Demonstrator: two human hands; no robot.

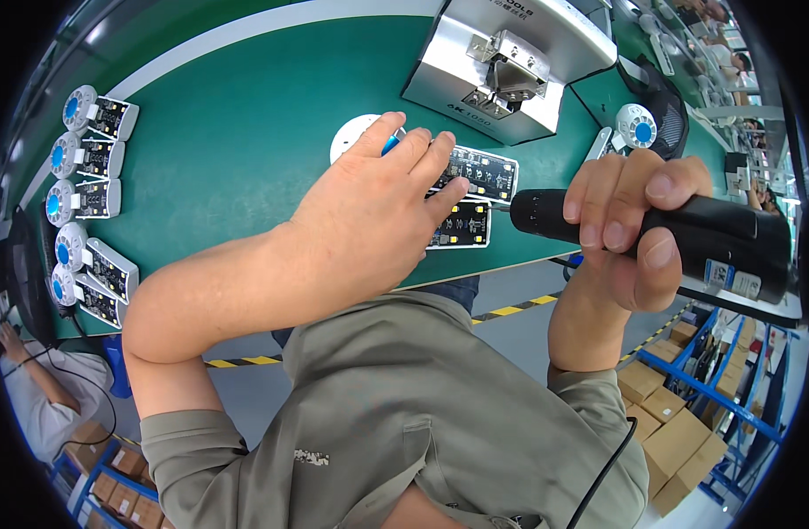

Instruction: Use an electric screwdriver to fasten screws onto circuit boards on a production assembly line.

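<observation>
Under the left hand (fingers spread) lie two boards; beside it, the right hand grips a driver, likely screwing, next needing steady aim

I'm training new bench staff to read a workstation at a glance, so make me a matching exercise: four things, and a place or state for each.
Things
1. electric screwdriver
2. left hand
3. silver screw feeder
4. five round-headed units

Places and states
A. lined up at the left end of the green table
B. gripped in the right hand
C. standing on the table's far side
D. partly covering two circuit boards

Pairs: 1-B, 2-D, 3-C, 4-A
</observation>
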